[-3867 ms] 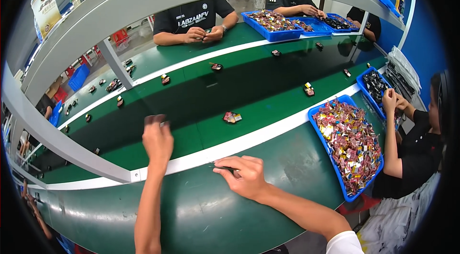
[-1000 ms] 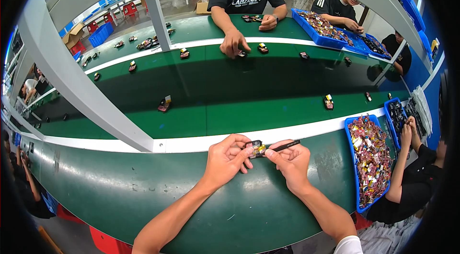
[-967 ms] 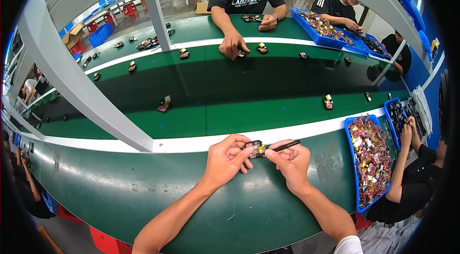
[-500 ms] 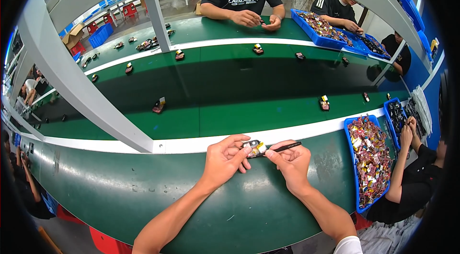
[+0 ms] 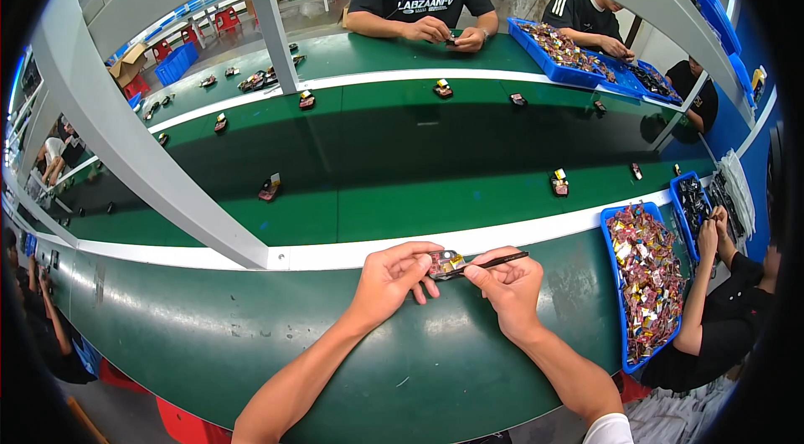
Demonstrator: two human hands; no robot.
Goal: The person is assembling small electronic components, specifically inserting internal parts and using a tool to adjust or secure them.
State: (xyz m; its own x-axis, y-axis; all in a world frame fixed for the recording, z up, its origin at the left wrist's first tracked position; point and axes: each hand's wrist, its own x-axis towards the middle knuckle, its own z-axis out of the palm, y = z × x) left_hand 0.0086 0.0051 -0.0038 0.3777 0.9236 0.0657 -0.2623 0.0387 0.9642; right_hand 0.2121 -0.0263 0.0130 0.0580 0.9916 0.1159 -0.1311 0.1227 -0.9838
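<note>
Between the fingertips of my left hand (image 5: 392, 278) is a small black-cased electronic assembly (image 5: 441, 263), with reddish circuitry and a yellow and white piece showing. My right hand (image 5: 509, 286) is closed in a pinch around a slim black pen-like tool (image 5: 502, 260). The tool's thin end points left and meets the near right edge of the assembly, and its thicker end sticks out to the right. Both hands are above the green worktable (image 5: 469, 369), close to the white rail. My fingers partly cover the assembly.
Beyond the white rail (image 5: 502, 236), a green conveyor belt (image 5: 402, 209) carries several similar assemblies. To my right stands a blue tray (image 5: 626, 335) heaped with reddish circuit boards, beside a smaller tray of black parts (image 5: 692, 197). A grey frame post (image 5: 142, 126) slants across the left. Co-workers sit opposite and at right.
The assembly in my left hand has tilted, with more of its reddish inside showing. The tool's tip sits slightly lower against it. Pieces on the belt have shifted left.
</note>
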